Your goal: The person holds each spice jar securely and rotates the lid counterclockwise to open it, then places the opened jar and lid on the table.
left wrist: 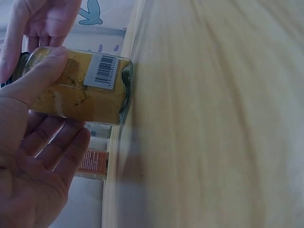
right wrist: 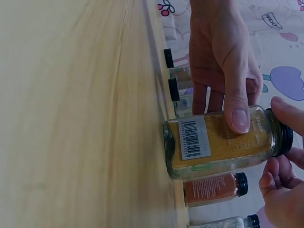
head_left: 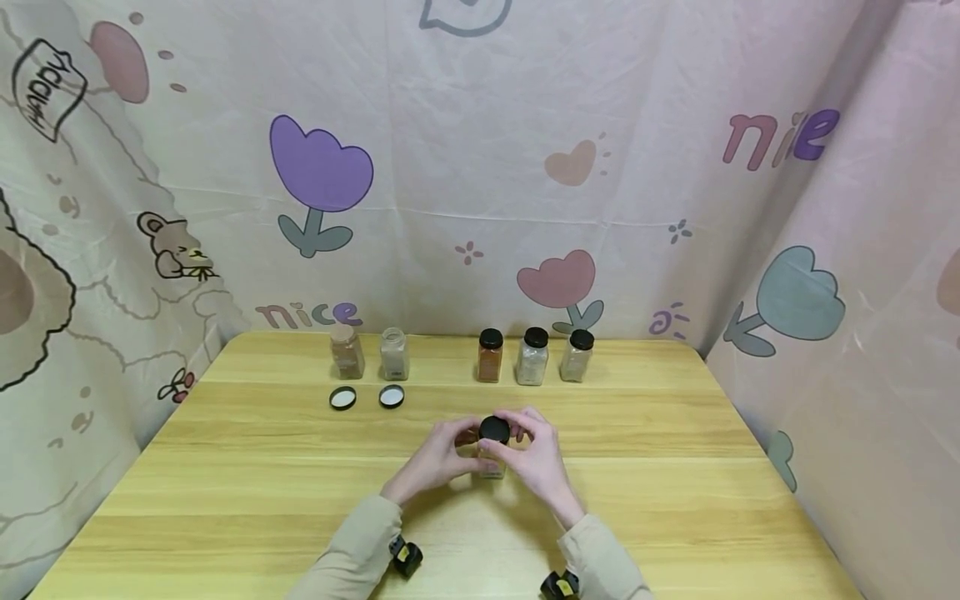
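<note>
A square glass spice jar (right wrist: 221,142) of yellow-brown powder stands upright near the middle of the wooden table, its barcode label facing the wrist cameras. My left hand (head_left: 438,457) holds the jar's body, thumb on the near face and fingers around the far side. With thumb and fingers, my right hand (head_left: 538,457) pinches the black lid (head_left: 494,429) from the right. The lid sits on the jar's mouth. In the left wrist view, the left thumb (left wrist: 42,76) lies across the glass above the barcode.
Along the back edge stand two lidless jars, one brownish (head_left: 347,353) and one pale (head_left: 394,357). In front lie their black-rimmed lids (head_left: 342,398), white insides up. Right of them stand black-capped jars: orange-red (head_left: 490,360), white (head_left: 532,363) and pale (head_left: 577,360). A printed curtain (head_left: 450,167) hangs behind.
</note>
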The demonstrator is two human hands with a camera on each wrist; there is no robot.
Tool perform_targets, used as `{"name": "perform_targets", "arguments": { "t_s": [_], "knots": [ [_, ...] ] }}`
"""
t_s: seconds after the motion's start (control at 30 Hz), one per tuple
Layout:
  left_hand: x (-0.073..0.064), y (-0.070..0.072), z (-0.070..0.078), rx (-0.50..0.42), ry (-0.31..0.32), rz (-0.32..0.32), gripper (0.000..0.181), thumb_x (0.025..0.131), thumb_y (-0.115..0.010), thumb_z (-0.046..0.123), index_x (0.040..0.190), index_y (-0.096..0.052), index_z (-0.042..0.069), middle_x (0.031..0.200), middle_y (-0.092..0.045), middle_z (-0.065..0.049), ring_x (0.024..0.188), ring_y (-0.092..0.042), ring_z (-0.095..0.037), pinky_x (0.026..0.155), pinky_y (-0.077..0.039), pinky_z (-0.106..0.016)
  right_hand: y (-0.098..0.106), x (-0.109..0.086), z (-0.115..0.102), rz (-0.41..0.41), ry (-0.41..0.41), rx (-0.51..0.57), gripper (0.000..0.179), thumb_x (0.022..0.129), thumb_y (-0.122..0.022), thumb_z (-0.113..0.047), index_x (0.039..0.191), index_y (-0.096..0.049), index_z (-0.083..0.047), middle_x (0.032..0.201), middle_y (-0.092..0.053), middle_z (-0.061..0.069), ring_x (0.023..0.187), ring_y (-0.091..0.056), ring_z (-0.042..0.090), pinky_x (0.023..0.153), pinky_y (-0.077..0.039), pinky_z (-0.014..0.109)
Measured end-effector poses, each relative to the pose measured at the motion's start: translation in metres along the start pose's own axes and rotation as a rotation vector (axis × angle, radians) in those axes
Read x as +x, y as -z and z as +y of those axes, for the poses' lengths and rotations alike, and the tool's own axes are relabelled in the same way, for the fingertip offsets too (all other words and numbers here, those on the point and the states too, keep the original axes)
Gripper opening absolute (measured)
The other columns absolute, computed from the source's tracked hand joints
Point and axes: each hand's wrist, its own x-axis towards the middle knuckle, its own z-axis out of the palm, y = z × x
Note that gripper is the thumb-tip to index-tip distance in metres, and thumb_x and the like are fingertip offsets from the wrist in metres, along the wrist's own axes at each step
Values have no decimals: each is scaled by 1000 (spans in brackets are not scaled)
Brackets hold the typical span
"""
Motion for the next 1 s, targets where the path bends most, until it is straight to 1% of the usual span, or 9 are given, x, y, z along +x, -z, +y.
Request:
{"name": "perform_targets", "arguments": {
  "t_s": [0.13, 0.2, 0.37, 0.47, 0.57, 0.77, 0.87, 1.0],
  "knots": [
    [-1, 1, 1, 10, -10, -14, 48, 85, -82, 20, 127, -65, 5, 126, -70, -14, 118, -68, -32, 106, -54, -41, 1, 0, 0, -8, 16, -36, 37, 73, -91, -13, 107, -77, -9, 85, -63, 5, 78, -54, 24, 70, -47, 27],
    [-1, 1, 1, 12, -8, -19, 47, 85, -81, 20, 127, -65, 5, 127, -70, -14, 118, -68, -32, 106, -54, -41, 1, 0, 1, -12, 28, -50, 36, 73, -90, -14, 107, -78, -10, 86, -64, 5, 78, -54, 21, 70, -46, 25],
    [-1, 0, 2, 12, -20, -23, 45, 86, -80, 22, 126, -65, 6, 127, -70, -14, 118, -68, -30, 105, -55, -41, 3, -1, 2, -8, 75, -57, 35, 74, -90, -15, 107, -78, -9, 84, -64, 4, 76, -50, 5, 69, -44, 21],
    [-1, -1, 1, 16, -38, -20, 45, 87, -80, 22, 126, -65, 6, 127, -71, -13, 118, -69, -31, 105, -55, -41, 3, -1, 3, 0, 103, -54, 35, 75, -89, -14, 107, -77, -8, 84, -65, 5, 76, -49, 1, 68, -44, 20],
    [-1, -1, 0, 19, -50, -19, 43, 87, -80, 23, 125, -66, 7, 126, -71, -12, 118, -69, -31, 105, -55, -41, 3, -2, 4, 3, 123, -60, 35, 75, -89, -14, 107, -77, -7, 85, -66, 5, 75, -51, 6, 67, -45, 22],
    [-2, 0, 2, 17, -60, -19, 43, 87, -79, 24, 125, -66, 8, 126, -71, -11, 118, -69, -31, 105, -55, -42, 3, -2, 5, 5, 158, -44, 37, 74, -89, -12, 108, -77, -5, 85, -67, 8, 74, -55, 27, 65, -47, 31],
    [-2, 0, 2, 31, -61, -16, 44, 87, -79, 25, 126, -66, 9, 127, -71, -10, 117, -69, -31, 105, -55, -43, 3, -1, 6, 10, 188, -42, 38, 74, -89, -9, 109, -76, -3, 84, -67, 11, 74, -55, 30, 63, -45, 33],
    [-3, 0, 2, 63, -46, -7, 47, 87, -79, 29, 128, -65, 10, 128, -71, -8, 117, -69, -30, 105, -55, -47, 3, 0, 8, 14, 207, -42, 39, 74, -88, -7, 110, -75, -1, 83, -67, 12, 74, -53, 29, 62, -45, 31]
  ]
}}
